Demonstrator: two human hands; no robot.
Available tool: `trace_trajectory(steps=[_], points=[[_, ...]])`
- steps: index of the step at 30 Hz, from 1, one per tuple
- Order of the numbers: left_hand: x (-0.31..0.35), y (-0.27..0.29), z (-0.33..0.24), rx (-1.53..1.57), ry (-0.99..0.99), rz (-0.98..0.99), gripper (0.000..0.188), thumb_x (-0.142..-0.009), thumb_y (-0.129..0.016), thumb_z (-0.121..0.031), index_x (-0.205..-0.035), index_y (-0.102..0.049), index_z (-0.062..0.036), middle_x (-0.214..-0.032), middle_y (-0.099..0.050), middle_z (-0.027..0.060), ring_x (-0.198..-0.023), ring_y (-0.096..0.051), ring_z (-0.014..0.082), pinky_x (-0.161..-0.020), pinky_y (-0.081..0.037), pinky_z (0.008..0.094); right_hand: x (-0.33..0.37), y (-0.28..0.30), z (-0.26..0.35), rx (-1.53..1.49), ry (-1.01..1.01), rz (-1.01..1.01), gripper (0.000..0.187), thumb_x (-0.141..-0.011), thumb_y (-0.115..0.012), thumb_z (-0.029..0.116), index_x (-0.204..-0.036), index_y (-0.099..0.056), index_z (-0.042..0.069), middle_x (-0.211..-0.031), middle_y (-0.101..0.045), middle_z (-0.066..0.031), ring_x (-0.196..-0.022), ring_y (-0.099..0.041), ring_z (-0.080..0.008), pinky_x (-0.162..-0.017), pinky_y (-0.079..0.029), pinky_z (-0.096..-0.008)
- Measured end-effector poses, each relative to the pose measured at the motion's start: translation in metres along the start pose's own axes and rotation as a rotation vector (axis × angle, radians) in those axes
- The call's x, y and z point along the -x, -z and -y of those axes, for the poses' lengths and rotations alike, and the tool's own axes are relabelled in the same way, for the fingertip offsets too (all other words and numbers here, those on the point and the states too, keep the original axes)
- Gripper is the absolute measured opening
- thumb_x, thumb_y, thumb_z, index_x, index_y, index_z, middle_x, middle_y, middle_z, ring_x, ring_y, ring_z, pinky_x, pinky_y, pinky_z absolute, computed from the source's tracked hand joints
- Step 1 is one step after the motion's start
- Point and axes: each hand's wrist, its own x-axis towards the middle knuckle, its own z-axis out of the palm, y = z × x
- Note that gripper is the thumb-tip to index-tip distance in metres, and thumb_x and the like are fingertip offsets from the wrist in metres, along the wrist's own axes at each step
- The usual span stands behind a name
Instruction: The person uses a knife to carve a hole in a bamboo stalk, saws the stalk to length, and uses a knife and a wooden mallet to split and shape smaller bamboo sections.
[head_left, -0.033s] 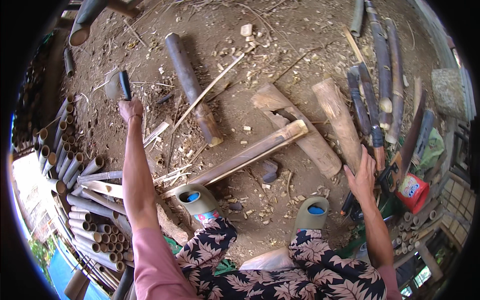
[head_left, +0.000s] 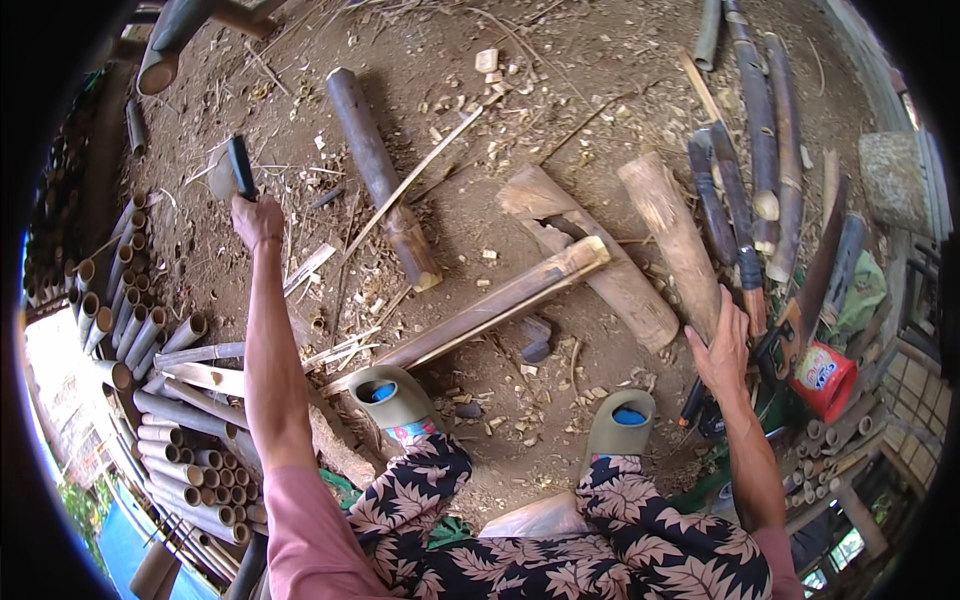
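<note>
Half open, right hand on log | left hand fisted round handle | lettered container

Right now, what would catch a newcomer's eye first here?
Probably the left hand first, stretched out at upper left and gripping a dark tool. Then the right hand, placed at the near end of a thick log, and the bright red tub farther right.

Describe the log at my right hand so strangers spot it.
Past the right shoe on the dirt floor, find your right hand. The pale log runs forward from it. Thicker than the dark bamboo to its right, it shows no jagged hole, unlike the slab leftward.
</note>
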Motion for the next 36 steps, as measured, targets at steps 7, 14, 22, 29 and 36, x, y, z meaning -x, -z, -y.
trace_trajectory(steps=[7,14,22,29,36], points=[[0.173,0.102,-0.147,0.398,-0.666,0.767,0.047,-0.078,-0.082,-0.029,-0.114,-0.065,-0.0029,-0.107,-0.067,0.0148,-0.090,-0.066,0.0252,-0.077,-0.057,0.0369,0.035,0.055,0.009,-0.347,-0.111,-0.046,0.080,-0.081,-0.074,0.018,-0.146,-0.032,0.000,-0.136,-0.049,-0.0256,-0.126,-0.049,-0.0412,-0.106,-0.039,-0.0445],[0.269,0.103,-0.183,0.282,-0.614,1.020,0.053,-0.072,-0.084,-0.030,-0.116,-0.067,-0.0059,-0.096,-0.071,0.0180,-0.086,-0.070,0.0325,-0.080,-0.055,0.0421,0.105,0.086,0.003,-0.111,-0.080,0.153,0.086,-0.078,-0.077,0.021,-0.147,-0.031,0.002,-0.128,-0.053,-0.0249,-0.115,-0.054,-0.0436,-0.097,-0.045,-0.0477],[0.287,0.103,-0.173,0.337,-0.610,1.039,0.050,-0.074,-0.081,-0.027,-0.118,-0.066,-0.0091,-0.104,-0.067,0.0178,-0.094,-0.068,0.0350,-0.086,-0.055,0.0437,0.151,0.090,-0.012,-0.170,-0.174,0.377,0.085,-0.075,-0.078,0.020,-0.146,-0.035,0.003,-0.132,-0.053,-0.0217,-0.122,-0.053,-0.0372,-0.099,-0.045,-0.0425],[0.268,0.124,-0.198,0.373,-0.573,0.852,0.063,-0.086,-0.068,-0.053,-0.132,-0.058,-0.0111,-0.100,-0.066,0.0188,-0.099,-0.067,0.0311,-0.085,-0.056,0.0408,0.144,0.095,-0.035,-0.827,-0.132,0.209,0.087,-0.075,-0.077,0.026,-0.143,-0.035,-0.007,-0.133,-0.052,-0.0212,-0.124,-0.050,-0.0270,-0.106,-0.038,-0.0376],[0.214,0.162,-0.284,1.813,0.267,1.226,0.044,-0.093,-0.038,-0.029,-0.114,-0.058,0.0047,-0.083,-0.054,0.0049,-0.062,-0.047,0.0126,-0.053,-0.038,0.0275,0.106,0.133,-0.020,-1.022,-0.019,-0.035,0.083,-0.076,-0.069,0.027,-0.144,-0.033,-0.005,-0.130,-0.051,-0.0152,-0.118,-0.051,-0.0234,-0.104,-0.038,-0.0362]])
